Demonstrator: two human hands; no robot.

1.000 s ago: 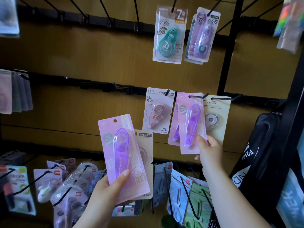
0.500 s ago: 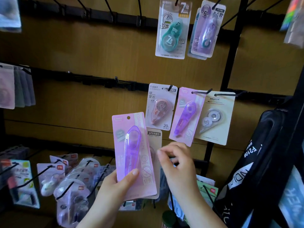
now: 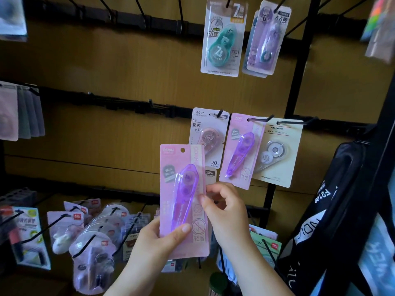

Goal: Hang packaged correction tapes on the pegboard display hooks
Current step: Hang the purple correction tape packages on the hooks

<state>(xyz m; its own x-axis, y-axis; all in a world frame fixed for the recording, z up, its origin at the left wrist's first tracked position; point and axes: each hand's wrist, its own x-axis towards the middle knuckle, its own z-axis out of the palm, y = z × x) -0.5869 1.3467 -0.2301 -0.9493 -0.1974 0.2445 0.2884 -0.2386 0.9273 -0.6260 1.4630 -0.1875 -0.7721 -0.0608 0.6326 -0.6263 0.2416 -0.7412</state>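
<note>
Brown pegboard wall (image 3: 117,71), black hooks: one hung pink pack (image 3: 241,150) sits on a middle-row hook (image 3: 258,120). A held pink pack (image 3: 181,189) stands upright, off the hooks, in front of the board. The left hand (image 3: 156,242) fingers are clamped on its lower end, and the right hand (image 3: 226,210) fingers pinch its right edge.

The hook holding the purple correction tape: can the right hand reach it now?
Probably yes. The right hand is close below the hook, whose tip stands free, but that hand's fingers curl at the held pink pack's edge.
</note>
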